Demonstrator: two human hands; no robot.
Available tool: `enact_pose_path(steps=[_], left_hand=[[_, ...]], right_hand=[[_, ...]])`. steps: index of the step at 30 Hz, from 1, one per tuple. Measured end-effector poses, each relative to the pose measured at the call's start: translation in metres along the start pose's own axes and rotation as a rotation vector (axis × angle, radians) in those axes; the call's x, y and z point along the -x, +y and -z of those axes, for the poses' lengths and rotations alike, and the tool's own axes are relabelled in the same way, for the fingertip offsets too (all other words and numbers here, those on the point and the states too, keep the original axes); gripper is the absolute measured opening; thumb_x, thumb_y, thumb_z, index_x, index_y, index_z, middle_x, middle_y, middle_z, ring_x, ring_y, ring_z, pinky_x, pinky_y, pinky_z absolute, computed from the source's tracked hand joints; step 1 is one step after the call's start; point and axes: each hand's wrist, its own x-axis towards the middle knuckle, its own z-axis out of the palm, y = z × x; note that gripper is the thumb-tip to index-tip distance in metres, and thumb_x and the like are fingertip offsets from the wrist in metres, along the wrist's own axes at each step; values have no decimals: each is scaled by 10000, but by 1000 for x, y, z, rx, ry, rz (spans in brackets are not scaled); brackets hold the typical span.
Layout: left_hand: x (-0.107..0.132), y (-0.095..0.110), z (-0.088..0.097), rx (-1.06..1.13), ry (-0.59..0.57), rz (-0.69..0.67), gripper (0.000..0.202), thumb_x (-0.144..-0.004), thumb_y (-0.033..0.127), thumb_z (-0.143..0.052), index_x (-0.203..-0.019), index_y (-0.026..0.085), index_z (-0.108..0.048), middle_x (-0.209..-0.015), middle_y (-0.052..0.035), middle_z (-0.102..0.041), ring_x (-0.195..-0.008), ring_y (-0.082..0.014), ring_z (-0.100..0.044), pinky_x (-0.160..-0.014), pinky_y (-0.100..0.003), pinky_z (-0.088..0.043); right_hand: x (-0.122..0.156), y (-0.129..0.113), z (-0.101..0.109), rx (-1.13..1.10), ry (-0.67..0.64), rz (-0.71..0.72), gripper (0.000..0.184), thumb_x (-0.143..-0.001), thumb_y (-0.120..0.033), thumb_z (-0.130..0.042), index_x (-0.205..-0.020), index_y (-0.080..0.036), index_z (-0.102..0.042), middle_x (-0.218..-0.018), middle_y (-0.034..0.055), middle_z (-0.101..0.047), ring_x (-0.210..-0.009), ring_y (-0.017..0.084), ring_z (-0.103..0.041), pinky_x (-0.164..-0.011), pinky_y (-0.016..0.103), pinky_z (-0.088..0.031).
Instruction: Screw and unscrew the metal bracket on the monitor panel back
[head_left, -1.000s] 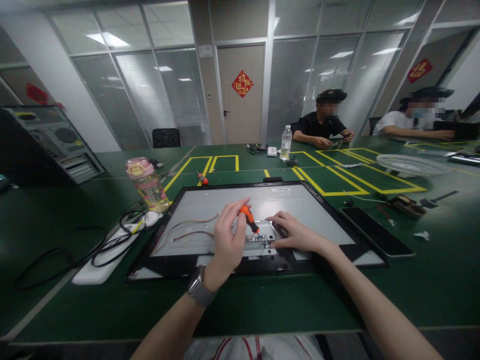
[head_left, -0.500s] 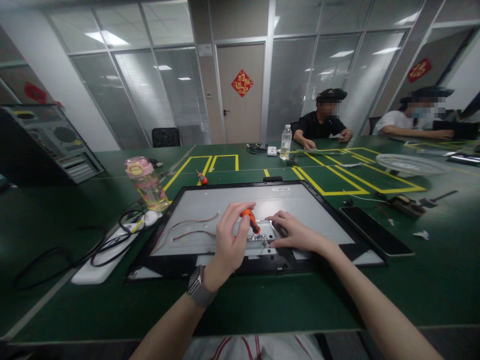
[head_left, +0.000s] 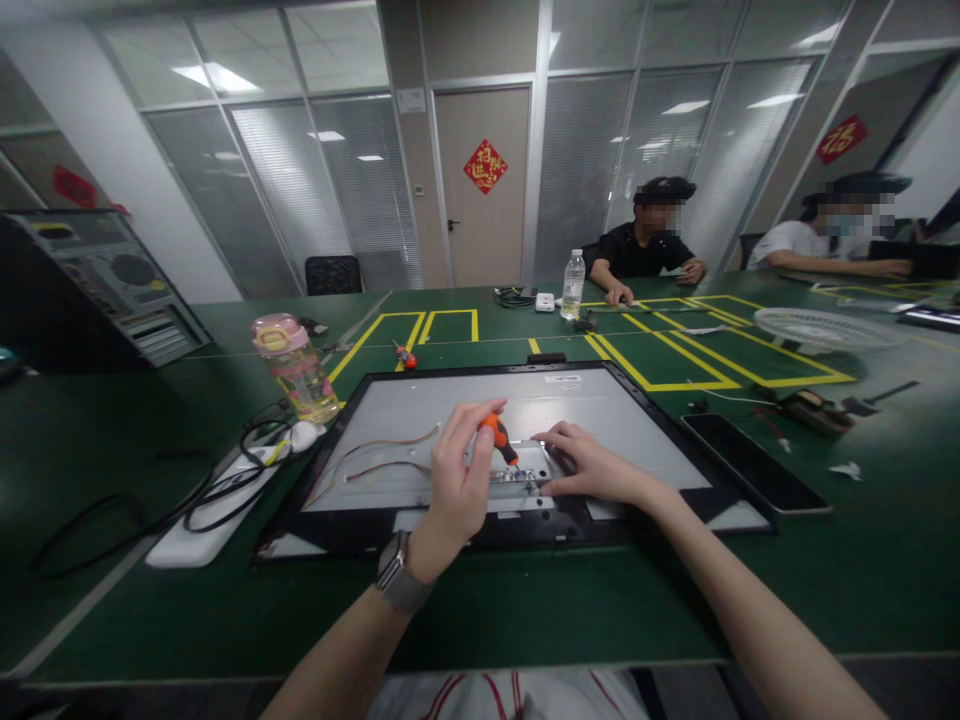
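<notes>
A monitor panel [head_left: 630,420] in a black frame lies face down on the green table in front of me. My left hand [head_left: 457,490], with a watch at its wrist, is closed around an orange-handled screwdriver [head_left: 499,438], whose tip points down at a small metal board [head_left: 525,472] near the panel's lower edge. My right hand [head_left: 589,465] rests flat on the panel beside that board, fingers stretched out and pressing on it. Thin coloured wires [head_left: 375,455] run across the panel to the left of my hands.
A pink-capped bottle [head_left: 294,368] and a white power strip with black cables [head_left: 217,500] lie at the left. A black phone-like slab [head_left: 754,462] sits at the right. Two people sit at the far side, a water bottle [head_left: 572,285] near them. A computer case [head_left: 112,280] stands far left.
My left hand has shifted its fingers slightly on the screwdriver handle. My right hand has stayed in place. A person at the far side has moved a hand.
</notes>
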Motion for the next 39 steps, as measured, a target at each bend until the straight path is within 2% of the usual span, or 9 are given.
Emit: enact_pose_path(steps=[7,13,20,26,30,34,39], left_hand=[[-1,-1,0,-97,57,-65,108,-909,215,-581,-975,205,-665,-833,-15,-582,-780,-150,-566,-738,-282,-465],[1,0,1,-82,21,-50,276,-963,202,-421,-1118,202,-650,-1014,-62,-626,-934,-183,-602,-803,-301,-476],[-3,-6,0,-78,35,-22,176,-927,228,-547,-1056,211,-665,-882,-22,-587,-807,-150,-571,-751,-267,-463],[-1,-3,2,-12,21,-5,280,-977,216,-414,-1122,206,-654,-1036,-63,-623,-964,-181,-590,-832,-298,-465],[-2,-2,1,-14,16,-32,264,-958,188,-470,-1147,210,-654,-958,-43,-636,-887,-161,-593,-800,-281,-462],[-2,-3,0,-11,17,-29,216,-933,224,-549,-1096,222,-691,-857,-19,-587,-811,-150,-567,-766,-276,-459],[0,-3,1,23,13,11,297,-975,215,-436,-1173,228,-657,-1008,-54,-606,-926,-176,-583,-820,-309,-468]], right_hand=[[-1,-1,0,15,2,4,673,-724,-389,-805,-1325,-220,-554,-1136,95,-530,-1092,302,-518,-973,441,-447],[-1,-1,0,21,-1,-2,680,-729,-378,-801,-1334,-202,-546,-1153,104,-526,-1099,299,-514,-983,437,-442],[0,-4,2,17,-12,-21,683,-734,-413,-791,-1339,-211,-545,-1162,104,-535,-1112,308,-516,-980,441,-445],[0,-3,1,17,-8,-17,660,-742,-399,-784,-1333,-222,-549,-1168,103,-532,-1118,309,-512,-986,446,-440],[0,-3,1,14,-9,-12,679,-746,-413,-780,-1343,-195,-542,-1170,113,-532,-1120,310,-509,-990,449,-438],[0,-3,1,8,-3,-17,679,-734,-407,-792,-1333,-197,-550,-1173,113,-530,-1123,311,-509,-994,450,-437],[0,-2,1,2,-5,-13,672,-739,-411,-790,-1333,-214,-546,-1170,106,-532,-1119,305,-514,-997,451,-435]])
